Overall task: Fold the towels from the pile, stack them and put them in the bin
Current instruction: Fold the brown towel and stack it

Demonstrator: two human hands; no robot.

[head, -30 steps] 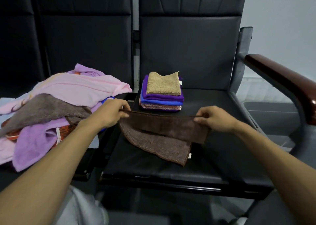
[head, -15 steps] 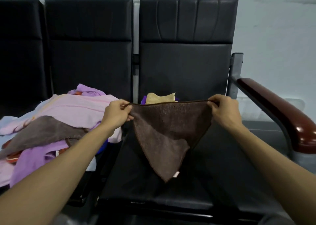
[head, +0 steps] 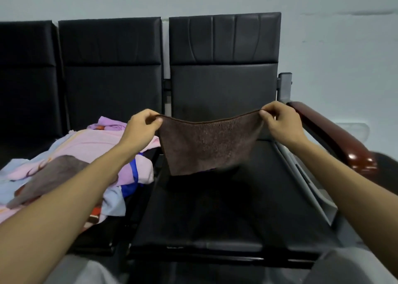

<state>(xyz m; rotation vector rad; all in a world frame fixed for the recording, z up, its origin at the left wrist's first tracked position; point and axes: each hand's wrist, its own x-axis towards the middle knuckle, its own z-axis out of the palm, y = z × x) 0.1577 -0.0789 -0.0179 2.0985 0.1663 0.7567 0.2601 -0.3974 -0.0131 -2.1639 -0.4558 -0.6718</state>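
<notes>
Two hands hold one brown towel [head: 206, 145] up in the air over the black seat [head: 232, 208] of the right-hand chair. The left hand [head: 141, 128] pinches the towel's upper left corner between thumb and curled fingers, and the right hand [head: 280, 122] pinches the upper right corner the same way. Between them the top edge sags in a shallow curve, and the cloth hangs down from it in a flat sheet, narrowing toward its lower edge, which is clear of the seat. The towel hangs in front of the chair's black backrest [head: 224, 72], so whatever lies at the back of the seat behind it is hidden. To the left, on the neighbouring seat and partly under the left forearm, lies the pile of towels [head: 86, 154], unfolded: pink, lilac, pale blue and a grey-brown one on top. A reddish-brown armrest [head: 336, 139] runs along just beyond the right hand.
</notes>
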